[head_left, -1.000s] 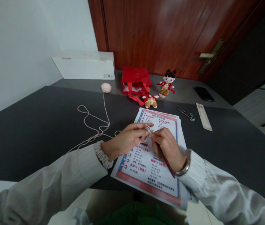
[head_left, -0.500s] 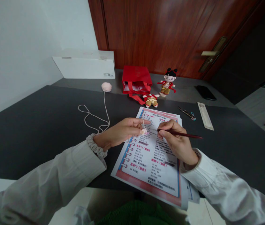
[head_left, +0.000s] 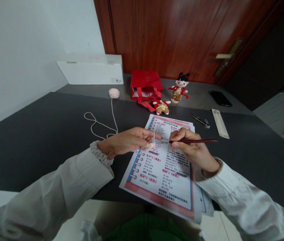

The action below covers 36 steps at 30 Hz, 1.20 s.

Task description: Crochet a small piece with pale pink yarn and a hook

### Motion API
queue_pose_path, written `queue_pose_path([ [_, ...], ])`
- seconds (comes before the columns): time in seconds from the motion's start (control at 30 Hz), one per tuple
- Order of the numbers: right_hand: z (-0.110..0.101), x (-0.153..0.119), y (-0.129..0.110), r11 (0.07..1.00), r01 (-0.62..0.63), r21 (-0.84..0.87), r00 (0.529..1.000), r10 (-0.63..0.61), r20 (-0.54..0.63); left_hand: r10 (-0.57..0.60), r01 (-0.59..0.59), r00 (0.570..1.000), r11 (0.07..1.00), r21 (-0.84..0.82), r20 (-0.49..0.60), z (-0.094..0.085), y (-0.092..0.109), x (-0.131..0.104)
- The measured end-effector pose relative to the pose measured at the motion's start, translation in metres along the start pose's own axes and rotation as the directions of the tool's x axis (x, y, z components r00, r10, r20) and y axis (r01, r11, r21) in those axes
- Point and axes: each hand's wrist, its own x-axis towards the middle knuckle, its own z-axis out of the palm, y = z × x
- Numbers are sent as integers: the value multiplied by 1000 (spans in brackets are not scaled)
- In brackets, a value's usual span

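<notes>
Between thumb and fingers, my left hand pinches a small pale pink crochet piece, with a strand of yarn running up over the index finger. My right hand grips a crochet hook by its dark red handle, its thin metal tip pointing left towards the piece. Whether the tip touches the yarn I cannot tell. A loose strand trails over the dark table from the pale pink yarn ball to my left wrist. Under both hands lies a printed pattern sheet.
A red gift bag, a headless doll body and a finished crochet doll stand behind the sheets. Small scissors, a pale packet and a black phone lie right. A white box sits back left.
The pinched crochet piece has dropped slightly and shifted left. My right hand has moved a little right and the hook lies more level, its metal tip showing more.
</notes>
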Motion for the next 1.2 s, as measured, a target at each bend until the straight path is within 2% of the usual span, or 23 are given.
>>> queue_pose_path([
  [0.17,-1,-1,-4,999,-23,49,996,19,82,-45,46,998,999,-8,53,-2,1,-1],
  [0.33,4,2,-7,946,-192,262,979,167,115,-2,-5,997,996,91,82,-1,2,-1],
  [0.43,8,3,-5,870,-282,405,959,259,112,101,-94,995,976,198,-22,6,2,0],
  [0.5,12,4,-3,823,-308,477,949,298,99,186,-154,976,957,246,-111,13,1,3],
  [0.6,20,4,-3,781,-310,542,941,333,58,300,-212,919,923,322,-255,23,-2,7],
  [0.7,25,4,-4,772,-280,570,940,342,-1,353,-242,882,908,342,-313,28,-6,11],
  [0.8,26,5,-3,763,-271,587,936,352,-26,356,-247,872,912,328,-335,30,-9,13],
  [1.03,25,5,-2,731,-291,617,931,365,6,330,-292,900,942,168,-286,28,-13,13],
  [1.2,24,5,-2,744,-281,606,932,362,-11,338,-281,891,935,217,-302,25,-14,14],
])
